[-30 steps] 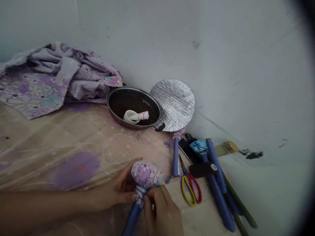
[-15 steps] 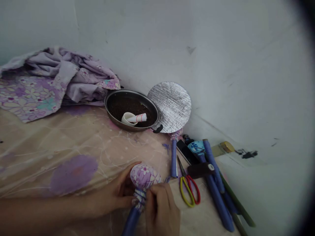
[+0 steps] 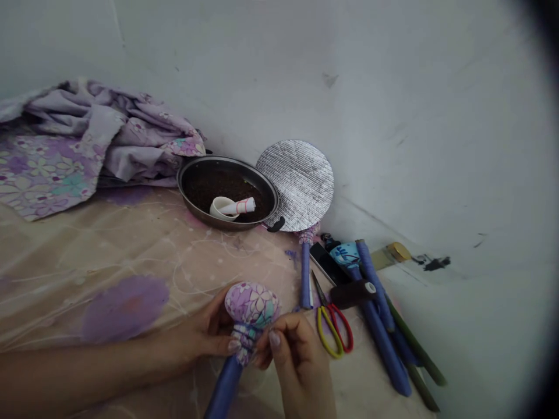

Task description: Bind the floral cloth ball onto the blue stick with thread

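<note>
A cloth-headed stick (image 3: 252, 304) stands tilted in front of me, its round head covered in purple flowered fabric. Cords bind the gathered cloth at its neck, and a blue-wrapped handle (image 3: 224, 387) runs down out of view. My left hand (image 3: 216, 329) is closed around the head and neck from the left, thumb pressed on the binding. At the right side of the neck, my right hand (image 3: 294, 355) is closed in a pinch; what its fingertips hold is too small to make out. Scissors (image 3: 332, 323) with one yellow and one red handle lie right of that hand.
Behind lie a pan (image 3: 227, 224) holding a white cup (image 3: 217, 208), a silver disc (image 3: 299, 183) and crumpled flowered cloth (image 3: 144, 131). To the right are a phone (image 3: 327, 263), a dark thread spool (image 3: 351, 294) and several blue-wrapped sticks (image 3: 388, 355) near the wall.
My right hand has turned and shifted slightly right, so its thumb and fingertips now show. The stick's head has turned, bringing a teal patch into view. The whole view has shifted a little.
</note>
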A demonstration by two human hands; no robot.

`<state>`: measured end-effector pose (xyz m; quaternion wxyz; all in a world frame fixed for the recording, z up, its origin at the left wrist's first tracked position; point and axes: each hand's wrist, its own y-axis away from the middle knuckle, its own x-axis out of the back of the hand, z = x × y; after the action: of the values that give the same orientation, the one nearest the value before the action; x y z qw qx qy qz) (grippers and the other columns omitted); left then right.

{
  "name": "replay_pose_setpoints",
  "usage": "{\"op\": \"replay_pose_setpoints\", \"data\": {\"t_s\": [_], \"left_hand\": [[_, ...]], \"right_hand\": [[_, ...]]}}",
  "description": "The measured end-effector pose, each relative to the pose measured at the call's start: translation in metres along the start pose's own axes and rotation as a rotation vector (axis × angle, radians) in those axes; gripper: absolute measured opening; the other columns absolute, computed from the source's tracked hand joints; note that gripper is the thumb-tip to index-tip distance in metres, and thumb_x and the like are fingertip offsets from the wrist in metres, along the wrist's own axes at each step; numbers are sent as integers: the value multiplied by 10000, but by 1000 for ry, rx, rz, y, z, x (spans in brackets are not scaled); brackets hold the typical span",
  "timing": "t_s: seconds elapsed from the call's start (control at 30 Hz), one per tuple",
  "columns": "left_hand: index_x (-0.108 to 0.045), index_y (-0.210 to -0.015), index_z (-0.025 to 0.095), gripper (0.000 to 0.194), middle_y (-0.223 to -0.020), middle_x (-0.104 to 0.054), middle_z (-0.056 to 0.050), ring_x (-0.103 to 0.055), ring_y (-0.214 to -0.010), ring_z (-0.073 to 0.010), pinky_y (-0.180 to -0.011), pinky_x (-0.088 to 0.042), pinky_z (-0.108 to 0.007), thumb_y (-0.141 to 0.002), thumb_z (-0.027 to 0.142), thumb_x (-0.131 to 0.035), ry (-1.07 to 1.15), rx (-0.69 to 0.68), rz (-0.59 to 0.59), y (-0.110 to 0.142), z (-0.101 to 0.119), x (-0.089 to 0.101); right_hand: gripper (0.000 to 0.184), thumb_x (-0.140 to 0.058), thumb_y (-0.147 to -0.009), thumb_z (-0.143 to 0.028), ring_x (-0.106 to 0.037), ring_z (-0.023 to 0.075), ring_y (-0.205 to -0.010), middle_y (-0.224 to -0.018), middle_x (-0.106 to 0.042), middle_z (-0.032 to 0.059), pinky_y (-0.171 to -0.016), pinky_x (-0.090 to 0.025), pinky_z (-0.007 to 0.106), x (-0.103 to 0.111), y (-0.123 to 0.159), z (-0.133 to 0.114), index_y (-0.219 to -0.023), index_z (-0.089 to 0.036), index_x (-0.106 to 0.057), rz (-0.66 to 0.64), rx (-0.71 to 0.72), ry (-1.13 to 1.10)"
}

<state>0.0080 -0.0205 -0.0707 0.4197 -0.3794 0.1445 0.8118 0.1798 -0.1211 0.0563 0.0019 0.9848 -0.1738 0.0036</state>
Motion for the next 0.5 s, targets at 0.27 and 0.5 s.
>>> {"op": "replay_pose_setpoints", "data": {"t_s": [0.27,0.5], "left_hand": [[-706,-1689,385,898,-1471,-871,-21,-801,-1335,-270,-1057,-646,-319,-894,413,-1122,0,42,67,-1,9,-7],[-696,-1678,358,921,-1408,-867,-73,-818,-1182,-268,-949,-663,-338,-868,410,-1132,94,161,112,3,-2,4]], "right_hand": [[414,-972,-1116,-649,-778,145,-686,-814,-871,12,-686,-627,218,11,6,1,-987,-270,-867,-117,15,-142],[422,-975,-1100,-673,-808,157,-734,-930,-853,27,-720,-605,257,34,0,12,-1048,-265,-881,-254,-61,-44]]}}
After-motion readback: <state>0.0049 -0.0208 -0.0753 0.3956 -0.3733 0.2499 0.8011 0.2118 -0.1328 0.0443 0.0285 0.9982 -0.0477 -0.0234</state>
